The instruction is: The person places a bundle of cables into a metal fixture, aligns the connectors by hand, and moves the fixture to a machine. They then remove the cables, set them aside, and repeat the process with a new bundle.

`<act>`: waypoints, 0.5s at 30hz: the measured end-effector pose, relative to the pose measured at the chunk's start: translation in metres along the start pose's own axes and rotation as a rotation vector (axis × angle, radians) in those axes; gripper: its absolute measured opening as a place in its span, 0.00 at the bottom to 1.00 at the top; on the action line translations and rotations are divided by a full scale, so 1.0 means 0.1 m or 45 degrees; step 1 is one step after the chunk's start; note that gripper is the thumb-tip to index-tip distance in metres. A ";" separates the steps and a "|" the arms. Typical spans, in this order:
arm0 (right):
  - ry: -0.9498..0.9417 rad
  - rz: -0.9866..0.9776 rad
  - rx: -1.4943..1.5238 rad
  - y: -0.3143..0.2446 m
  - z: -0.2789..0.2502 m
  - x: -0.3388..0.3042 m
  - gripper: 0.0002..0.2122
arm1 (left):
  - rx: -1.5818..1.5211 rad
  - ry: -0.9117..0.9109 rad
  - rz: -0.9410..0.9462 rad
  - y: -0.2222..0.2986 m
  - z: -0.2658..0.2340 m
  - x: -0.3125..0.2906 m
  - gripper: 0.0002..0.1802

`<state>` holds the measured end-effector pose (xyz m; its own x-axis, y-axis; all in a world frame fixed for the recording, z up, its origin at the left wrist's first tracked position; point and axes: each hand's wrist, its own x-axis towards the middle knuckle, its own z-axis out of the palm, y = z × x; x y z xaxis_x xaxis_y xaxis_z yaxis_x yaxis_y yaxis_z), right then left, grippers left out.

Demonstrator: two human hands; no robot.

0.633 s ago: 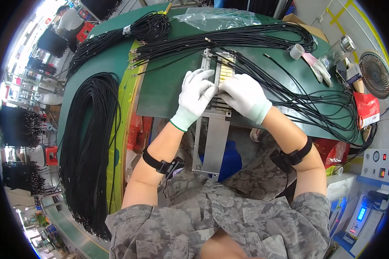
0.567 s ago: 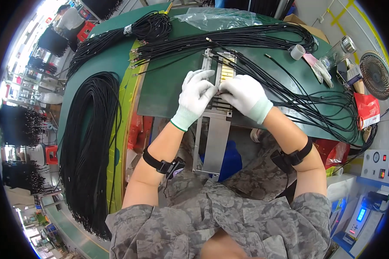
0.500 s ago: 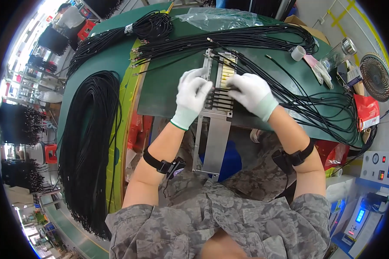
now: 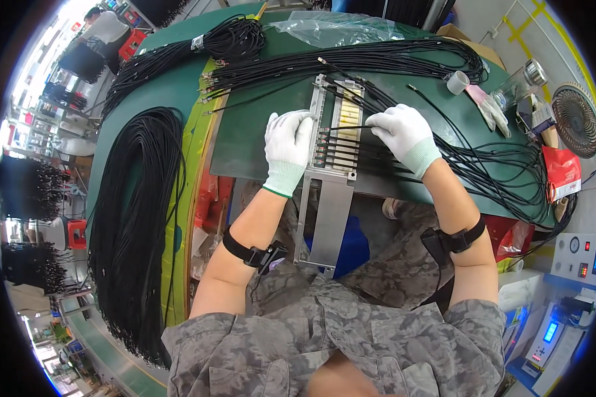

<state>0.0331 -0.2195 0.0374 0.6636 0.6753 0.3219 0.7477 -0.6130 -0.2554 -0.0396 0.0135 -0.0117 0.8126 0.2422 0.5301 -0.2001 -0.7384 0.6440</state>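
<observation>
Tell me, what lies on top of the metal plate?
Thin black cables lie side by side across the metal plate. The left hand rests on its left edge and the right hand on the cables. What lies beneath the hands is covered.

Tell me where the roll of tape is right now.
In the head view, the roll of tape sits at the far right of the green table, beside a spare white glove, beyond the right hand.
</observation>
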 end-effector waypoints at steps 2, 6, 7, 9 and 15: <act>-0.010 -0.002 0.004 0.01 0.01 0.00 0.04 | -0.027 -0.030 -0.011 0.00 -0.01 0.01 0.09; -0.029 -0.022 0.039 0.00 0.03 0.00 0.04 | -0.054 -0.112 0.020 0.05 -0.03 0.03 0.10; -0.038 -0.028 0.055 0.00 0.04 0.00 0.05 | -0.029 -0.134 0.073 0.10 -0.04 0.04 0.10; -0.064 -0.030 0.039 -0.01 0.07 -0.01 0.05 | -0.005 -0.159 0.128 0.13 -0.02 0.03 0.11; 0.077 0.028 -0.101 0.02 0.06 0.08 0.05 | 0.306 -0.393 0.402 0.13 0.03 0.05 0.16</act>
<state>0.0400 -0.2127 0.0340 0.6751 0.6370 0.3721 0.7273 -0.6592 -0.1910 -0.0367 0.0030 -0.0020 0.8641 -0.1870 0.4673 -0.3599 -0.8786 0.3139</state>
